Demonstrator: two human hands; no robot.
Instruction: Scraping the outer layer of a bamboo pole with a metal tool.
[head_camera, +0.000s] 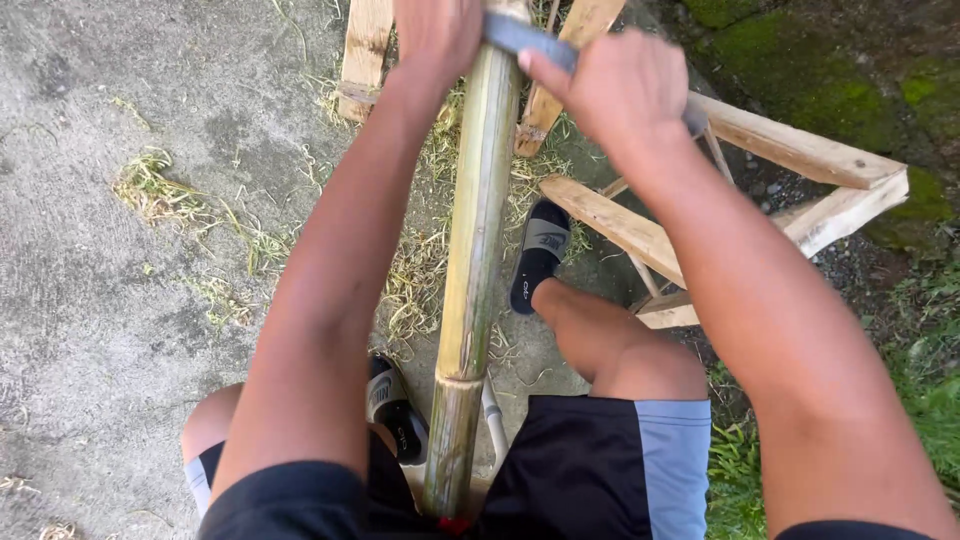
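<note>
A long green-yellow bamboo pole (478, 230) runs from between my knees up to the top of the view. Across its upper end lies a grey metal blade (525, 36). My left hand (435, 35) grips the blade's left end, which it hides. My right hand (622, 85) is closed around the blade on the right side of the pole. Both arms reach forward over my legs.
A wooden frame of pale beams (800, 150) stands to the right and behind the pole. Bamboo shavings (415, 280) litter the concrete ground (100, 300). My feet wear black slides (538, 255). Moss and grass (920, 380) border the right side.
</note>
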